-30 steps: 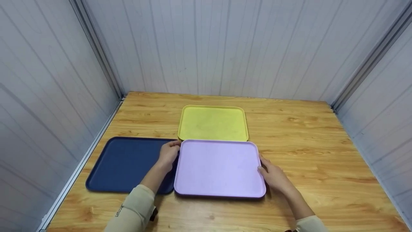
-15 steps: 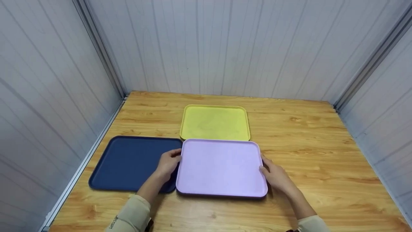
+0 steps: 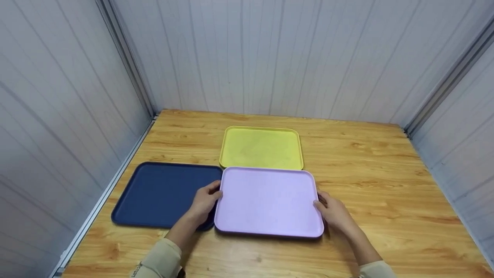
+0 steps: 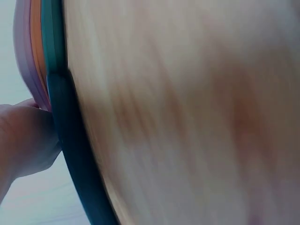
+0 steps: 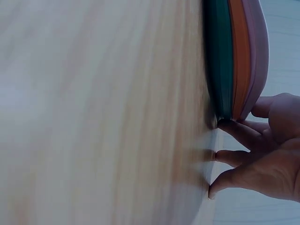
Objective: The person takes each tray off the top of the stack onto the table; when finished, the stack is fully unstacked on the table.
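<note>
While the lilac tray [image 3: 269,201], topping an orange and green stack beside the navy tray [image 3: 166,194], is gripped at both side rims by the left hand [image 3: 204,200] and right hand [image 3: 335,213], fingers are best kept curled under evenly so it is held level.

The head camera looks down from above on the wooden table [image 3: 366,185], while both wrist cameras sit close at the stacked lilac plastic tray's [image 3: 268,200] opposite edges.
</note>
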Tool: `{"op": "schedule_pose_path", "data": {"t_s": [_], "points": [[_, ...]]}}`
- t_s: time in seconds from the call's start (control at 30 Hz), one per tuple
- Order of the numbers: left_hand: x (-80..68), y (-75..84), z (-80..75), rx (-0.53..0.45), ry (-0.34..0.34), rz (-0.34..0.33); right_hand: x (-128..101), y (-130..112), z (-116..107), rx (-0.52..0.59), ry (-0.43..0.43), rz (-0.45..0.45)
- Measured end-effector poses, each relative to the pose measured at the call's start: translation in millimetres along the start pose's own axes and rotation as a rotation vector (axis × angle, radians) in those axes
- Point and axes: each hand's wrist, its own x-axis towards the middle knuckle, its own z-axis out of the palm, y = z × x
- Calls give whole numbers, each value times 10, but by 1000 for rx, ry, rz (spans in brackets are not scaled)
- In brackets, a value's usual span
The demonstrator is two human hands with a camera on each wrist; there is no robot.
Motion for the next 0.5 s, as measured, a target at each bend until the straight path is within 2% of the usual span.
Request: {"op": "schedule_pose_path", "data": {"t_s": [0.23, 0.5], "points": [[9, -40, 12, -11, 6, 15, 11, -25, 17, 62, 21, 37], [6, -41, 10, 0, 7, 28, 8, -39, 28, 74, 169, 94]]}}
